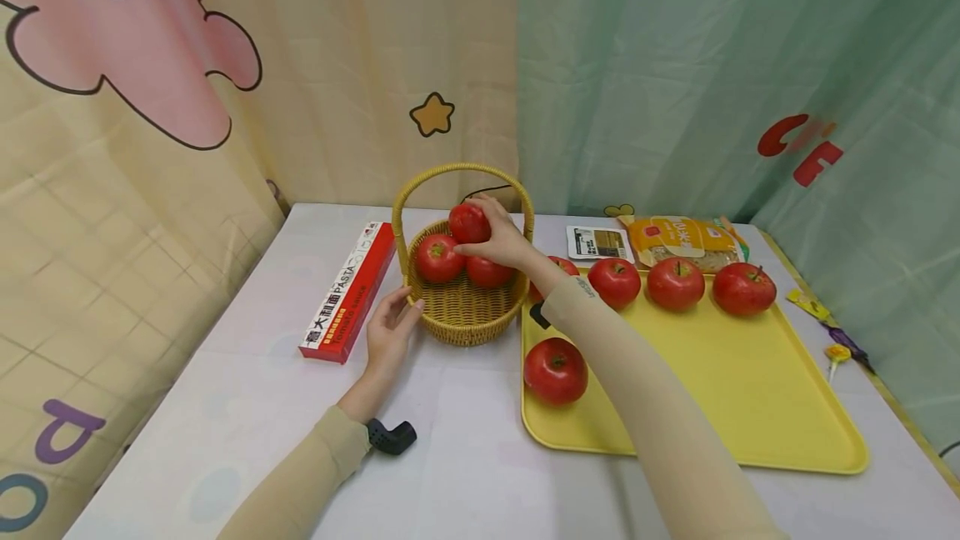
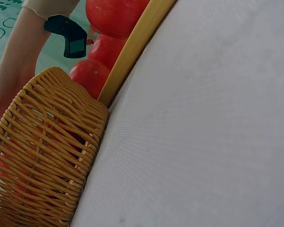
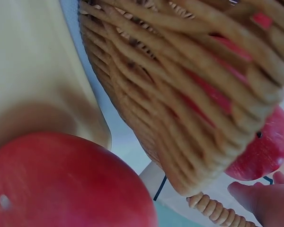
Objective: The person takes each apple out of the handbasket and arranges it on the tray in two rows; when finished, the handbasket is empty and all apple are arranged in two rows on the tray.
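Head view. At left, a red-and-white pasta box (image 1: pixel 348 294) lies on the white desk (image 1: pixel 465 473). Beside it, the grip of the left hand (image 1: pixel 386 338) is clamped on the rim of a wicker basket (image 1: pixel 465 333). Two apples (image 1: pixel 440 258) rest inside; a held apple (image 1: pixel 470 224), above the rim, is pinched in the grip of the right hand (image 1: pixel 504 242). Further right, a yellow tray (image 1: pixel 720 382) bears five tray apples (image 1: pixel 557 372), four along its far edge. A lollipop (image 1: pixel 837 352) lies at far right.
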`<act>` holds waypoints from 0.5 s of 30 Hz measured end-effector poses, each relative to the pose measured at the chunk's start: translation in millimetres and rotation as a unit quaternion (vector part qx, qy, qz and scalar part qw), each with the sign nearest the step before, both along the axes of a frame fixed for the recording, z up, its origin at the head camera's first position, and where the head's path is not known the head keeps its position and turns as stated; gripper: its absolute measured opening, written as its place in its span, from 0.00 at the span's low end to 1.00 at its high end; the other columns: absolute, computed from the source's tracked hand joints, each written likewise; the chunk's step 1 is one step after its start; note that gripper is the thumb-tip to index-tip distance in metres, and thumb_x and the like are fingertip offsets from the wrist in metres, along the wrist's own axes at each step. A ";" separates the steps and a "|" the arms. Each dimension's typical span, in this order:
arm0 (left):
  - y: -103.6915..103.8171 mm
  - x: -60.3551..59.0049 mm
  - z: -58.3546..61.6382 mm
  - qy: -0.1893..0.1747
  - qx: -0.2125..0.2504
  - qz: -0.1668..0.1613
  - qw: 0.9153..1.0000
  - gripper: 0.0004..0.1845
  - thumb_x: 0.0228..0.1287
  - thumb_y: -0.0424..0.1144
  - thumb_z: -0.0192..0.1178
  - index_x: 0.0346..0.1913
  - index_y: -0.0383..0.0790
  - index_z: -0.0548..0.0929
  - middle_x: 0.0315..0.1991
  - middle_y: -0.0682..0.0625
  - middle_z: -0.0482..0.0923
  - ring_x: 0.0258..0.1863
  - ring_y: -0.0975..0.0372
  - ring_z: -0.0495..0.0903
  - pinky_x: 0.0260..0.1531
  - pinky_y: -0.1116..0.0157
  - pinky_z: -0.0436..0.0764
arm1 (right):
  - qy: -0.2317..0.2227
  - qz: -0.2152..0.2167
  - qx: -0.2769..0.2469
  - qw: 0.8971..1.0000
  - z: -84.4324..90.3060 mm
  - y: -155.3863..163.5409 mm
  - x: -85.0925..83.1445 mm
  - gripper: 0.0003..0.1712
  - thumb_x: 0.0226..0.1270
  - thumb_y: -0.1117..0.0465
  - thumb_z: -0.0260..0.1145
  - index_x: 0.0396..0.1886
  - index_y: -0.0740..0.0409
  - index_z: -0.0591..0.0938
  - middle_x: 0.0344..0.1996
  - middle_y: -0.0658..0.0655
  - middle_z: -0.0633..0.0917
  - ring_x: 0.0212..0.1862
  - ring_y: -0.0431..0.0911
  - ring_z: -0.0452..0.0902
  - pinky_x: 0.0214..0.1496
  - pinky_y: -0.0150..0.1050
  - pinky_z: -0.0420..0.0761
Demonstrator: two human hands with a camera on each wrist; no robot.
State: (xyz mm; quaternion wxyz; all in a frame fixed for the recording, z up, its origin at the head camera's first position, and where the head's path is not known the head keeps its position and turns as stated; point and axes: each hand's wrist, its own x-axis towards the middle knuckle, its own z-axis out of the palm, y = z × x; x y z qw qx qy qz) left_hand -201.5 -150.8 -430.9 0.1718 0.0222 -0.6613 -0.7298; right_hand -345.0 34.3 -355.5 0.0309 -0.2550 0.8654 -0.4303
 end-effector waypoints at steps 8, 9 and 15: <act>-5.3 -13.3 -22.7 0.011 0.010 0.008 1.000 0.21 0.62 0.29 0.60 0.57 0.29 0.73 0.61 0.40 0.69 0.63 0.55 0.66 0.56 0.73 0.72 | -0.003 -0.009 0.043 0.999 1.5 -0.7 1.3 0.51 0.50 0.50 0.74 0.71 0.46 0.58 0.72 0.54 0.48 0.71 0.53 0.41 0.66 0.56 0.62; -5.3 -13.9 -23.8 0.013 0.005 0.010 1.000 0.21 0.62 0.29 0.61 0.57 0.29 0.73 0.61 0.40 0.69 0.62 0.55 0.67 0.56 0.73 0.72 | -0.002 -0.011 0.049 0.999 1.8 -0.9 1.6 0.51 0.49 0.49 0.74 0.71 0.45 0.58 0.72 0.54 0.49 0.70 0.52 0.41 0.66 0.56 0.62; -5.4 -14.9 -25.7 0.025 -0.007 0.012 1.000 0.20 0.62 0.30 0.61 0.56 0.30 0.73 0.60 0.41 0.70 0.61 0.56 0.68 0.55 0.73 0.72 | -0.008 -0.005 0.078 0.997 0.9 -1.1 0.8 0.53 0.48 0.47 0.75 0.72 0.45 0.56 0.71 0.55 0.50 0.69 0.52 0.44 0.64 0.56 0.65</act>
